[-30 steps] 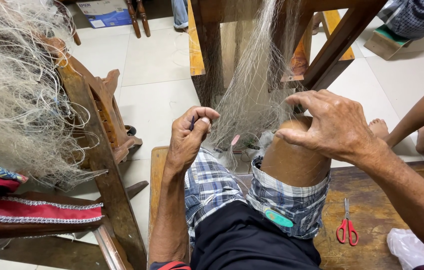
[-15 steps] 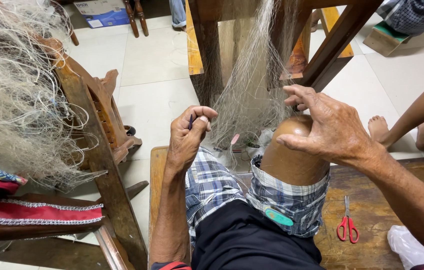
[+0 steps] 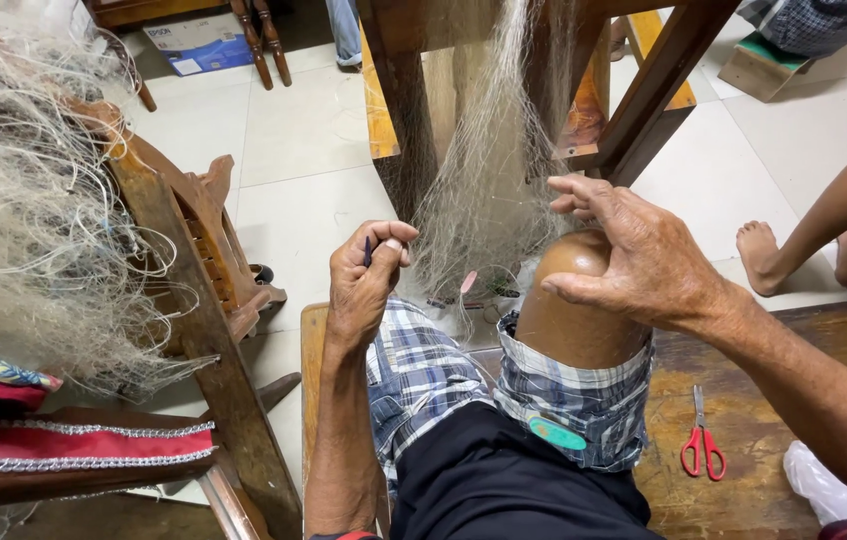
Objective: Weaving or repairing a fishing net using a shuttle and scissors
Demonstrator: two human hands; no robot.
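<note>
Two hands at net (image 3: 489,200) | left hand (image 3: 364,285) pinches needle (image 3: 368,250)

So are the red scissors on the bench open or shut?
Shut: the red scissors lie flat on the wooden bench, blades together in one line, away from both hands.

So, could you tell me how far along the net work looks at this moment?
Done: a big heap of pale net is draped over the wooden chair on the left. In hand: the left hand pinches a small dark tool at the hanging net, and the right hand spreads its strands above the raised knee. Left: I cannot tell how much; the red scissors lie untouched on the bench.
</note>
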